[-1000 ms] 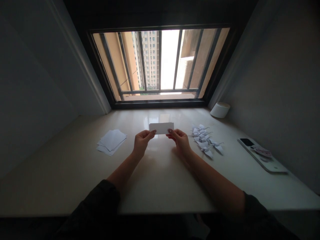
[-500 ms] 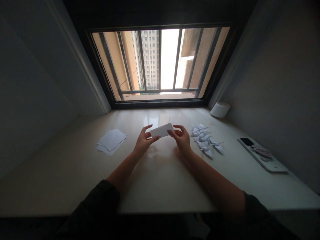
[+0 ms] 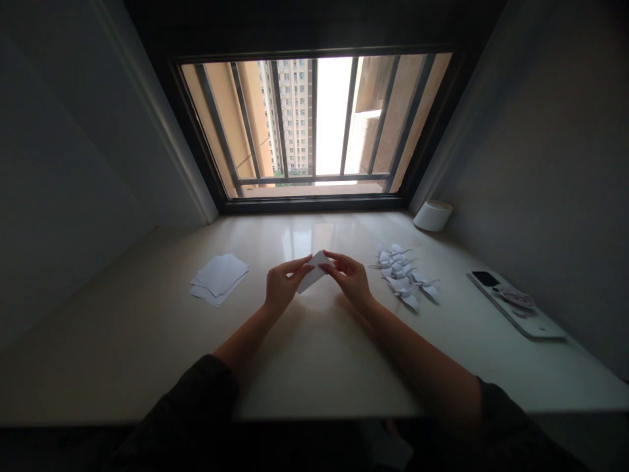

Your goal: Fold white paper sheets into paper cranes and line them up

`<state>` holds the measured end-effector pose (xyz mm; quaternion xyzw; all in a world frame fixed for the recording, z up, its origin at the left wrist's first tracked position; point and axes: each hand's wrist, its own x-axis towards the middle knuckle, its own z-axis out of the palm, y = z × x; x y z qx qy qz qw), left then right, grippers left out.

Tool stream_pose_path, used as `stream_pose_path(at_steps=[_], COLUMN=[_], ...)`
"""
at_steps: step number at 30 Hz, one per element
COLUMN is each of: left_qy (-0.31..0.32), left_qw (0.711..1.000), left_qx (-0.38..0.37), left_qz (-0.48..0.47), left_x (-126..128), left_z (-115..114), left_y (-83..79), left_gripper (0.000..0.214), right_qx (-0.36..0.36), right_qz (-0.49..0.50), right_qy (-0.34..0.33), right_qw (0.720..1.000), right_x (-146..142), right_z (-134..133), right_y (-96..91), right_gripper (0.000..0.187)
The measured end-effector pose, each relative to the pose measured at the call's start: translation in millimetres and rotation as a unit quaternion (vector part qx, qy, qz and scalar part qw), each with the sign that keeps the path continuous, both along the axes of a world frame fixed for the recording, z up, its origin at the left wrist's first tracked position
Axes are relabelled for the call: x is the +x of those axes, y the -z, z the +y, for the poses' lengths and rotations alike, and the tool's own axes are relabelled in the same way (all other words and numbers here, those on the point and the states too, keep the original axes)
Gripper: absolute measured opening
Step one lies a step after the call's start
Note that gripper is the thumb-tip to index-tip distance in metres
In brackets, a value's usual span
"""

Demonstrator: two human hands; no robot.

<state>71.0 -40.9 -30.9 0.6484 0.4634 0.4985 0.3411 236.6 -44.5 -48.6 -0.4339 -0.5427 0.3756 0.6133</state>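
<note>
Between both hands, a folded piece of white paper (image 3: 310, 280) is held above the middle of the table, one corner pointing away from me. My left hand (image 3: 285, 283) pinches its left side between thumb and fingers. On the other side, my right hand (image 3: 351, 278) grips the paper near its upper corner, thumb on the near face. The fingers cover part of the paper, so its full shape is hidden. Folded white paper cranes (image 3: 400, 272) lie in a cluster to the right of my right hand. A stack of white paper sheets (image 3: 221, 275) rests to the left.
The pale table (image 3: 314, 367) runs up to a barred window (image 3: 314, 203). A white rounded object (image 3: 432, 216) stands at the back right by the wall. Farther right lies a phone (image 3: 515, 305) with a ring-like attachment on its back. Walls rise on both sides.
The folded paper has turned from a wide, nearly level strip to a steeper tilt with a corner up. Both hands have come closer together, their fingers nearly meeting at the top.
</note>
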Motion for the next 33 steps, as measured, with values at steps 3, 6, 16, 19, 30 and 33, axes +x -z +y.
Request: stream_pose_path(at_steps=[3,6,16,19,30,33], left_qy=[0.001,0.003,0.015,0.016,0.051,0.025], left_qw=[1.0,1.0,1.0,1.0,0.99,0.984], left_qx=[0.01,0.009,0.007,0.002,-0.084,-0.091], left_qz=[0.004,0.006,0.02,0.012,-0.099,-0.149], left_x=[0,0,-1,-1,-1,2], left_z=[0,0,0,1,10,10], left_y=[-0.5,-2.0,-1.0,0.9,8.6,10.7], left_gripper=[0.034,0.033,0.033,0.034,0.037,0.037], right_qx=[-0.004,-0.002,0.006,0.007,-0.031,-0.064], right_qz=[0.005,0.001,-0.002,-0.006,0.002,-0.012], right_qy=[0.014,0.018,0.028,0.028,0.024,0.015], right_qw=[1.0,1.0,1.0,1.0,0.999,0.998], right_x=[0,0,0,0,5,3], right_z=[1,2,2,2,5,4], right_y=[2.8,3.9,4.2,3.7,3.2,2.2], right_gripper=[0.041,0.041,0.039,0.038,0.052,0.059])
